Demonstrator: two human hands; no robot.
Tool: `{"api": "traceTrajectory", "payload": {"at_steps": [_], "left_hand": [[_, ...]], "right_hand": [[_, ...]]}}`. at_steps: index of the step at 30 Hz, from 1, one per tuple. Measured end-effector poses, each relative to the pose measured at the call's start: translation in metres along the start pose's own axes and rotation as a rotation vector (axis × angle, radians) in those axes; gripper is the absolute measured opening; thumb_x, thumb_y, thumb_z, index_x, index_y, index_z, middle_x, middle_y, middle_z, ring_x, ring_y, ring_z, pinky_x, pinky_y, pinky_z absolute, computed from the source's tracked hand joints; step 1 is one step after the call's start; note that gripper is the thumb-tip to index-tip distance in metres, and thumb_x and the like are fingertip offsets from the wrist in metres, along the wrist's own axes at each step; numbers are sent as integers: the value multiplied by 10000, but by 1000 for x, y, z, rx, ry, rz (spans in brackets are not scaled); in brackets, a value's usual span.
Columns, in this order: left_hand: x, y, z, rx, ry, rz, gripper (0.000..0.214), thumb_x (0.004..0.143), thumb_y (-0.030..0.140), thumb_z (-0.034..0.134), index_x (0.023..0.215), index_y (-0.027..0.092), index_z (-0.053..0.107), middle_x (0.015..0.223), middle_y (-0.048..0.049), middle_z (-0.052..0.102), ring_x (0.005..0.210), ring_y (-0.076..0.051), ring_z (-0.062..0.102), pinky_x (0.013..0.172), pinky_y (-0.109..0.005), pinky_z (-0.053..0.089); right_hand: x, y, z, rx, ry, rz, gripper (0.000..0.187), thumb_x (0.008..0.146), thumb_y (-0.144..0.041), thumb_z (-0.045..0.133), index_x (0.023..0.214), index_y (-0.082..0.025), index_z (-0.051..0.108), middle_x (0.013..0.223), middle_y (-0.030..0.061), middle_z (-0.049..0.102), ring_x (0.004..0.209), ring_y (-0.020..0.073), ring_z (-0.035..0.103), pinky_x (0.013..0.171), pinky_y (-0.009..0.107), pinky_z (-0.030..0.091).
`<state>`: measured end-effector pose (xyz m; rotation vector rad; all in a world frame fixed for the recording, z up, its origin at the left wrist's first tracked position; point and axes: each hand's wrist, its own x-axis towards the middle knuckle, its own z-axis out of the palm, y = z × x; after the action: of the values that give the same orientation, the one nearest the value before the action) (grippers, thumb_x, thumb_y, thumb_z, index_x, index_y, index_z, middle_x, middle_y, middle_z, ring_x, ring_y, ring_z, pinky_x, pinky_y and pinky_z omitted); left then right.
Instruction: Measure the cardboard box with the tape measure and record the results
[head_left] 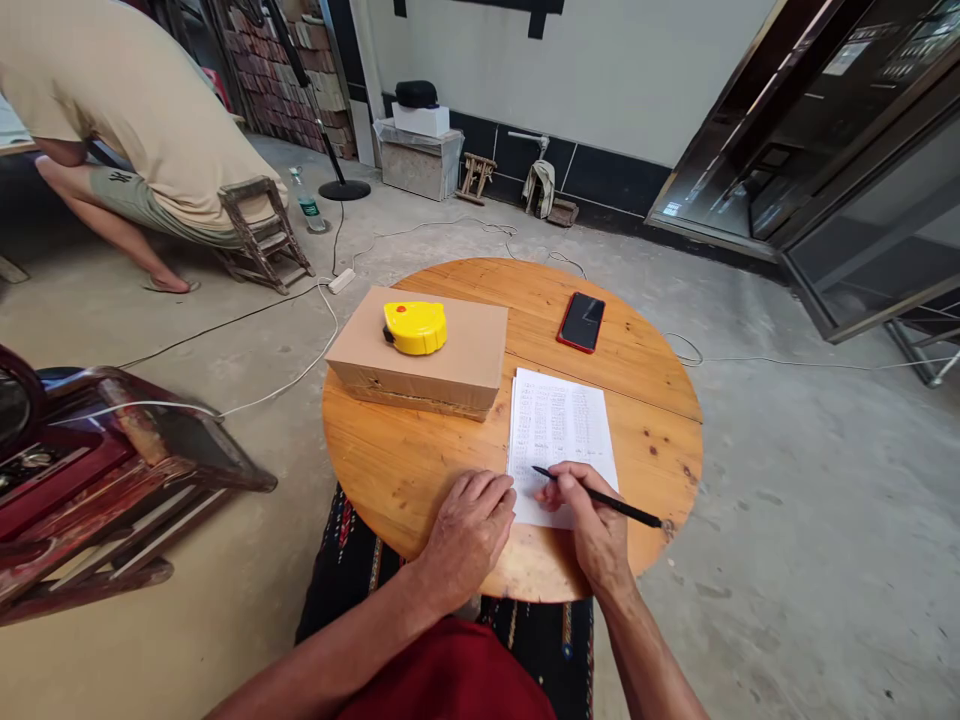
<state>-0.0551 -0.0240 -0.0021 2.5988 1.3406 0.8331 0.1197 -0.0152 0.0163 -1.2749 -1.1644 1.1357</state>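
In the head view, we see the right hand (598,525) with its fingers closed around a black pen (624,507), its tip over the lower left part of the paper (562,410); we cannot tell whether the tip touches. The paper lies on the round tabletop (420,455), right of the box (472,325). The left hand (466,525) rests palm down at the paper's left edge, its fingers loosely extended, gripping nothing we can see.

We judge that the paper could slide under the pen if the left hand does not steady it, and fresh ink could smear if the right hand drags across it.

We count 2 hands, 1 pen, 1 box, 1 yellow tape measure (417,330) on that box and 1 phone (582,322). Paper sheets we cannot count. Beyond, we count 1 other person (150,120) and 1 bottle (308,207).
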Motion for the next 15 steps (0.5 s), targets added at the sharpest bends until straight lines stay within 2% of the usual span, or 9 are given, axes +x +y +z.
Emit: {"api": "traceTrajectory", "payload": {"at_steps": [2, 5, 11, 13, 15], "left_hand": [[0, 0, 0, -22, 2, 4, 226, 901, 101, 518, 1112, 147, 585, 1118, -75, 654, 1019, -230, 549, 934, -405, 455], [-1, -1, 0, -46, 7, -7, 226, 908, 102, 513, 1116, 148, 589, 1108, -77, 663, 1003, -222, 556, 917, -398, 462], [0, -3, 1, -126, 54, -9, 169, 892, 73, 522, 1004, 157, 618, 1028, -66, 674, 977, -220, 574, 897, -396, 454], [-1, -3, -2, -229, 100, -58, 126, 878, 70, 536, 911, 162, 618, 986, -64, 664, 946, -210, 576, 884, -387, 449], [-4, -4, -8, -401, 166, -164, 114, 856, 73, 554, 803, 163, 600, 951, -64, 638, 917, -194, 575, 859, -359, 447]], "right_hand": [[-1, 4, 5, -47, -5, 20, 184, 917, -377, 578, 857, -207, 618, 639, -18, 625, 611, 145, 553, 621, 273, 444], [-1, 10, 8, -115, -17, 46, 206, 923, -388, 556, 880, -202, 633, 578, -38, 550, 554, 133, 489, 565, 260, 397], [0, 14, 8, -164, -44, 63, 220, 905, -397, 568, 866, -196, 650, 571, -40, 523, 535, 127, 463, 534, 252, 369], [0, 13, 8, -137, -43, 70, 213, 906, -397, 570, 875, -201, 647, 581, -39, 542, 552, 130, 485, 559, 254, 385], [0, 12, 8, -116, -41, 77, 210, 908, -400, 571, 887, -205, 646, 603, -33, 579, 583, 137, 519, 594, 259, 403]]}}
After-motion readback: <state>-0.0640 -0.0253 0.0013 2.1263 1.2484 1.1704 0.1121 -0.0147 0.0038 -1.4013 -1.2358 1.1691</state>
